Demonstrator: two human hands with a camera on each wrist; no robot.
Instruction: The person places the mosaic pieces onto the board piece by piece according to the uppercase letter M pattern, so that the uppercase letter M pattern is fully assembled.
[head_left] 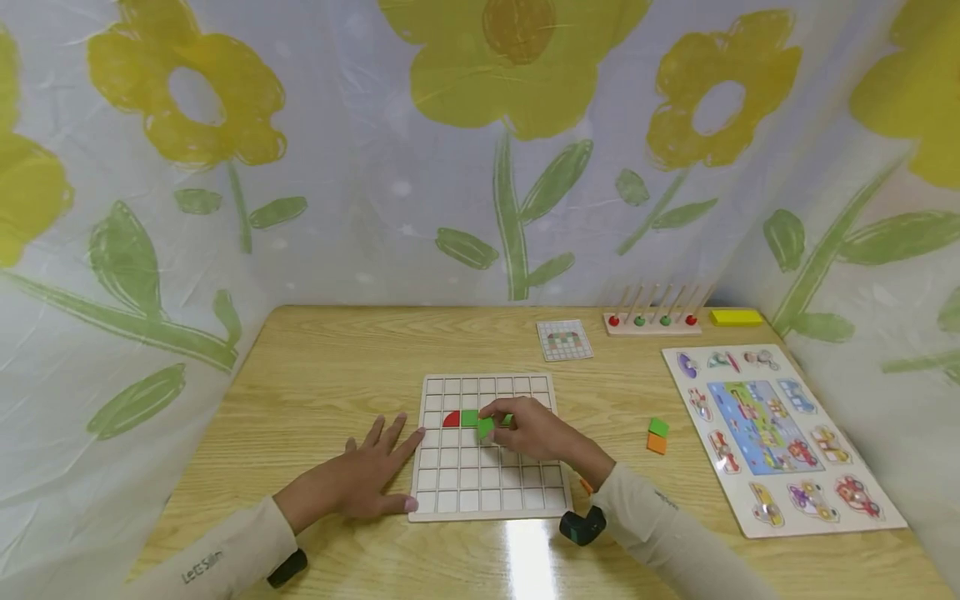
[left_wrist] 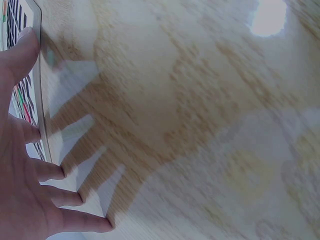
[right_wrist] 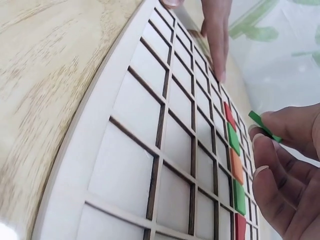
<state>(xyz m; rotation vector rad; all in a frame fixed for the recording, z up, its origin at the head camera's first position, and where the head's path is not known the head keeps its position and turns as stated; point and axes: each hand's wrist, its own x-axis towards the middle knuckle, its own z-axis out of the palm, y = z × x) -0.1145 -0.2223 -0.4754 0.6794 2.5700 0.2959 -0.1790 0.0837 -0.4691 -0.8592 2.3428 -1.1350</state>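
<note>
A white wooden grid board [head_left: 457, 479] lies on the table, with a row of pieces set in its cells. In that row are a red quarter-round piece [head_left: 452, 419], a green square [head_left: 468, 418] and, seen in the right wrist view, an orange square [right_wrist: 236, 166], another green piece [right_wrist: 239, 196] and a red one [right_wrist: 241, 226]. My right hand [head_left: 531, 429] pinches a green square tile [head_left: 486, 428] between thumb and fingers, just above the board. My left hand [head_left: 367, 475] is spread at the board's left edge, its thumb and index finger touching the rim.
A green tile [head_left: 658, 427] and an orange tile [head_left: 656, 443] lie right of the board. A pattern card [head_left: 565, 340] is behind it. Farther right are a peg stand [head_left: 652, 324], a yellow block [head_left: 736, 317] and a picture puzzle board [head_left: 738, 492]. An orange piece [head_left: 587, 487] shows beside the right wrist.
</note>
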